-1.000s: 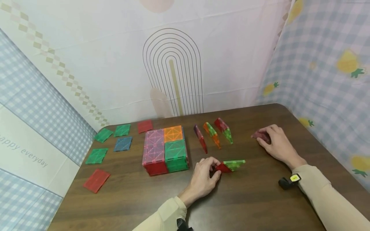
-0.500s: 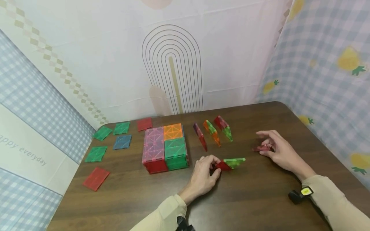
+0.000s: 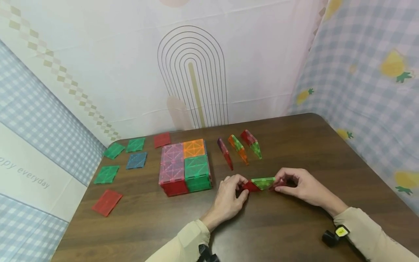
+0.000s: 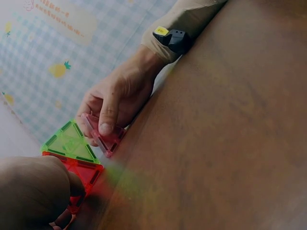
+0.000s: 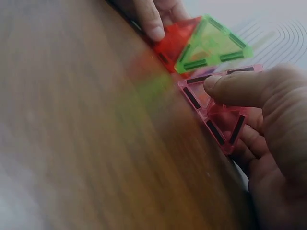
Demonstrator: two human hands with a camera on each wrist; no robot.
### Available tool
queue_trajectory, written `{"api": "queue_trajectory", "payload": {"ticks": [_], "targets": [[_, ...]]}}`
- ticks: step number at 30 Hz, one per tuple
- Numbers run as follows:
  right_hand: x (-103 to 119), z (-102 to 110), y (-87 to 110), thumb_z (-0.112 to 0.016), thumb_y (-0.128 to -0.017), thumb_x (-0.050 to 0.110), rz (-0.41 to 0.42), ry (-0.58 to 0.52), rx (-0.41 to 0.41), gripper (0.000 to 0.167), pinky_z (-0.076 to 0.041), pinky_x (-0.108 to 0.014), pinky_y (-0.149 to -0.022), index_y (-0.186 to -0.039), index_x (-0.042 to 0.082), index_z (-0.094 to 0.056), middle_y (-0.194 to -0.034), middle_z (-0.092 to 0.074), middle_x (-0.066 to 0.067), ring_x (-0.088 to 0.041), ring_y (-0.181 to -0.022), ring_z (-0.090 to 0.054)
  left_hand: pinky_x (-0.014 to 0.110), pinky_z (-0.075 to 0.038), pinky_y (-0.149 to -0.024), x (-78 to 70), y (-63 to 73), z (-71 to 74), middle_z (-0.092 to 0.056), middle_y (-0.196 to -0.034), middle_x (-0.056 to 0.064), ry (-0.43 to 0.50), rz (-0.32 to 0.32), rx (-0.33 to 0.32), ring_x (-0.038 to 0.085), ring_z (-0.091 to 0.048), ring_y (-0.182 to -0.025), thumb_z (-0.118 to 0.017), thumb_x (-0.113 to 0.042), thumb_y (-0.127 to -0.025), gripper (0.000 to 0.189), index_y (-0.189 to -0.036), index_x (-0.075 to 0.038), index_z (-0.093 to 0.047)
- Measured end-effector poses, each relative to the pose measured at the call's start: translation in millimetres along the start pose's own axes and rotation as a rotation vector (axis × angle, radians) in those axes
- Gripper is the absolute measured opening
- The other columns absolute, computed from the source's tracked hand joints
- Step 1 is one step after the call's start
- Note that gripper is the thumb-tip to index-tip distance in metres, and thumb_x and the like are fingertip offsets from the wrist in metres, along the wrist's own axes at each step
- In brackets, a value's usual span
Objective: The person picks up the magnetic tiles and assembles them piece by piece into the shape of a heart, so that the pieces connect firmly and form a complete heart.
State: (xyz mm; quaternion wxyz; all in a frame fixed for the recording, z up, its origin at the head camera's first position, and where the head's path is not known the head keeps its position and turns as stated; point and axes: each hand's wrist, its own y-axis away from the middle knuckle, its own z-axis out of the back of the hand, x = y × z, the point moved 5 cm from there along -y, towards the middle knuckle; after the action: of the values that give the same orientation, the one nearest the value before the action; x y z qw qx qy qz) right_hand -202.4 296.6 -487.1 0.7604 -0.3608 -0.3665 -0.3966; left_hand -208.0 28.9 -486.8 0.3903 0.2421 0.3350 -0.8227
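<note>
My left hand (image 3: 227, 198) grips a clear red triangular magnetic tile (image 4: 87, 173), which stands upright on the table. A light green triangular tile (image 3: 263, 182) joins the red one along a slanted edge, pointing down. Opposite, my right hand (image 3: 302, 185) pinches a pink triangular magnetic tile (image 5: 216, 115) between thumb and fingers. In the right wrist view, the pink tile's upper corner is right by the lower tip of the green tile, its slanted side facing the green edge. Fingers cover part of both the red and the pink tiles.
Left of my hands sits a low block of magnetic tiles (image 3: 173, 163) with purple, orange and green tops. Behind stand a purple-red pair (image 3: 226, 154), an orange-green pair (image 3: 239, 149) and a red-green pair (image 3: 251, 144). Several square tiles, including a red square (image 3: 107, 202), lie at left.
My right hand has come left and nearer with the pink tile, from the right part of the table to the green tile's right side. My left hand keeps its hold on the red tile.
</note>
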Motion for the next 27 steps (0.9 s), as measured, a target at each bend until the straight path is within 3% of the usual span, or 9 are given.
{"api": "queue_trajectory", "payload": {"ticks": [13, 19, 23, 27], "targets": [[11.9, -13.6, -6.3, -0.085, -0.1, 0.012, 0.016, 0.083, -0.022, 0.022, -0.059, -0.029, -0.077, -0.113, 0.026, -0.076, -0.1, -0.077, 0.004, -0.015, -0.088, -0.07, 0.031, -0.042, -0.089, -1.0, -0.2, 3.5, -0.076, -0.101, 0.0, 0.016, 0.021, -0.002, 0.016, -0.062, -0.095, -0.081, -0.009, -0.097, 0.019, -0.114, -0.013, -0.074], [10.4, -12.9, -4.1, -0.083, -0.102, 0.012, 0.013, 0.063, -0.02, 0.018, -0.058, -0.029, -0.076, -0.111, 0.026, -0.076, -0.1, -0.076, 0.004, -0.015, -0.087, -0.069, 0.032, -0.05, -0.094, -4.9, -0.4, 7.9, -0.074, -0.112, -0.004, 0.052, 0.028, -0.027, 0.014, -0.063, -0.102, -0.087, -0.021, -0.092, 0.033, -0.121, -0.017, -0.072], [8.7, -10.7, -1.2, -0.081, -0.103, 0.009, 0.03, 0.049, -0.009, 0.017, -0.056, -0.03, -0.074, -0.109, 0.024, -0.075, -0.098, -0.073, 0.005, -0.015, -0.085, -0.067, 0.038, -0.055, -0.103, -18.2, -4.3, 23.2, -0.072, -0.127, -0.003, 0.087, -0.021, -0.083, 0.019, -0.065, -0.119, -0.087, -0.032, -0.09, 0.049, -0.133, -0.018, -0.068], [6.7, -9.3, 3.3, -0.08, -0.103, 0.007, 0.032, 0.031, 0.015, 0.017, -0.054, -0.033, -0.072, -0.107, 0.021, -0.072, -0.097, -0.071, 0.005, -0.015, -0.083, -0.064, 0.046, -0.055, -0.106, -36.4, -11.0, 55.5, -0.07, -0.135, -0.001, 0.083, -0.113, -0.181, 0.022, -0.064, -0.126, -0.085, -0.035, -0.09, 0.056, -0.14, -0.018, -0.065]]}}
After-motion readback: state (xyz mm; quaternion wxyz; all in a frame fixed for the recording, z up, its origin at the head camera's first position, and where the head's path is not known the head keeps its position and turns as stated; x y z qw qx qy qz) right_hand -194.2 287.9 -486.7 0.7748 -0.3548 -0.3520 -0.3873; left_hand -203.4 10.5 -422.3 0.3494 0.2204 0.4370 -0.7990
